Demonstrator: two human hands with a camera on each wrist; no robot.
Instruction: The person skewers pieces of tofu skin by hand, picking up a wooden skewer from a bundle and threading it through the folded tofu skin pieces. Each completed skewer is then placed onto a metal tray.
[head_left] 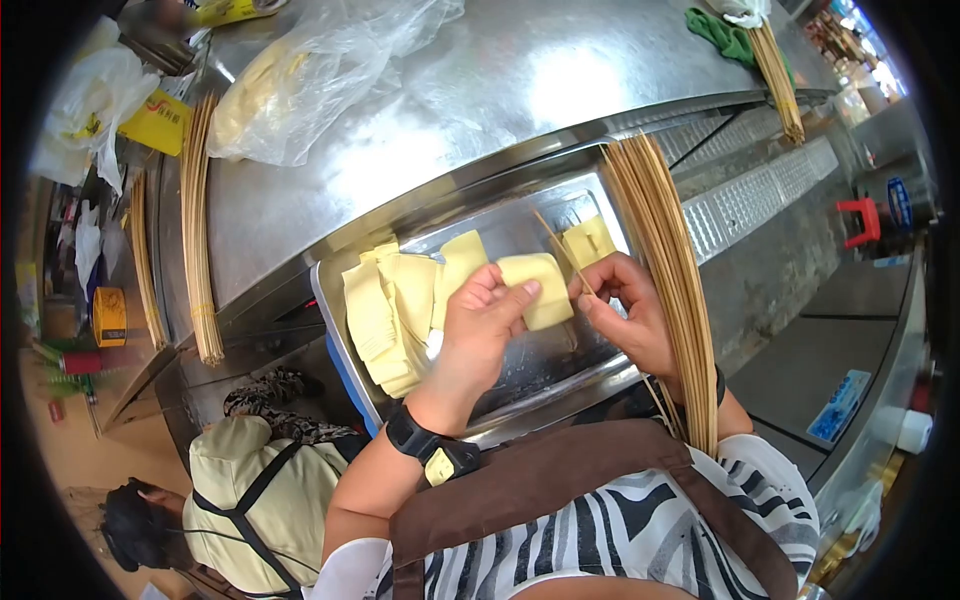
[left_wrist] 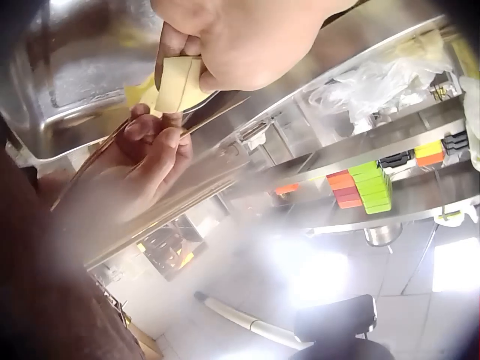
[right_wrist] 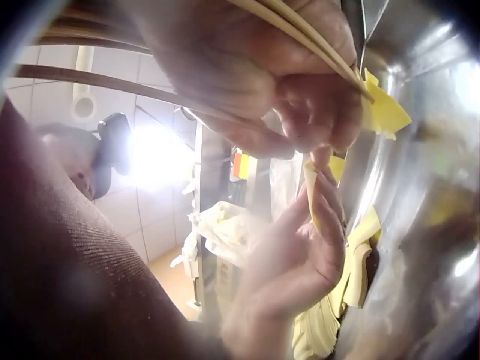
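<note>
Over a steel tray point(head_left: 500, 400), the left hand point(head_left: 480, 325) pinches a folded yellow sheet point(head_left: 537, 290) between thumb and fingers. The right hand point(head_left: 632, 312) holds a thin wooden stick point(head_left: 560, 247) between thumb and fingers, its fingertips at the sheet's right edge. In the left wrist view the sheet point(left_wrist: 180, 84) shows as a flat folded piece between both hands. More yellow sheets point(head_left: 375, 320) lie overlapping in the tray's left part, and a small folded piece point(head_left: 588, 240) lies at its far right. A long bundle of sticks point(head_left: 665, 270) lies along the tray's right side, by the right forearm.
Beyond the tray is a steel table point(head_left: 450, 110) with a clear plastic bag point(head_left: 300, 80) and a stick bundle point(head_left: 198, 230). Another bundle point(head_left: 772, 80) lies by a green cloth point(head_left: 722, 35). A person point(head_left: 250, 490) is at the lower left; a red stool point(head_left: 858, 222) stands far right.
</note>
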